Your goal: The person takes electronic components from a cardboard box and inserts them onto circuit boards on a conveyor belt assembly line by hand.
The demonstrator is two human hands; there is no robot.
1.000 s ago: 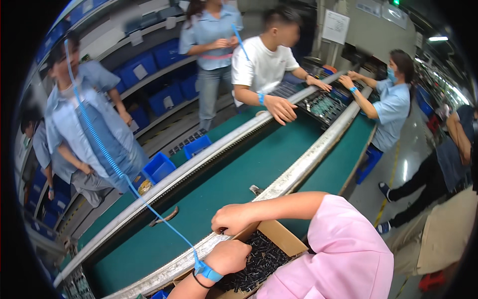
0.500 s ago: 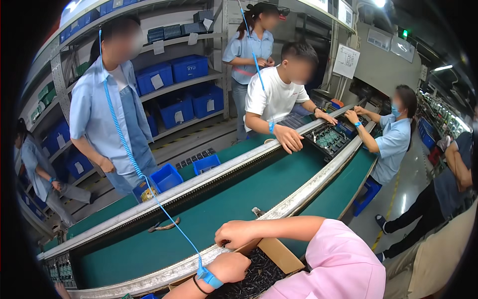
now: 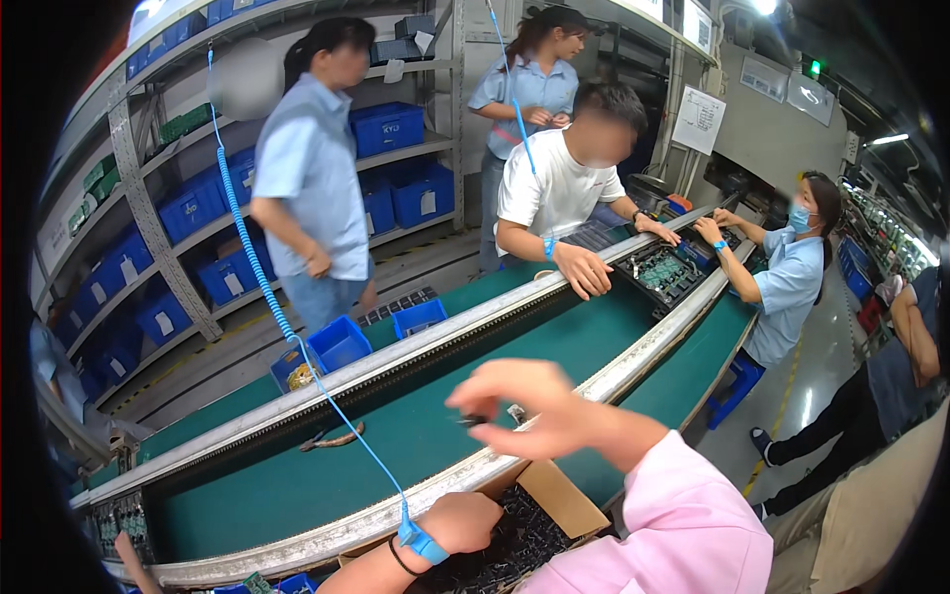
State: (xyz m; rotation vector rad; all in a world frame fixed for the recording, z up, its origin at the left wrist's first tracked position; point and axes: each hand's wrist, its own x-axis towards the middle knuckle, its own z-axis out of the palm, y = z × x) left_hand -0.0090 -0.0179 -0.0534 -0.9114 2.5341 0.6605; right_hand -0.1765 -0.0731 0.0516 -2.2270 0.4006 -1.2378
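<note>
The small dark part (image 3: 473, 420) is pinched in the right hand (image 3: 529, 411) fingers above the green belt's (image 3: 327, 485) near edge, while the left hand (image 3: 465, 522), fingers curled, rests on the box (image 3: 554, 495) of parts below.

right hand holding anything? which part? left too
The right hand pinches a small dark part at its fingertips; the frame is too blurred to tell which end. The left hand rests in the box of dark parts; its grip cannot be told.
</note>
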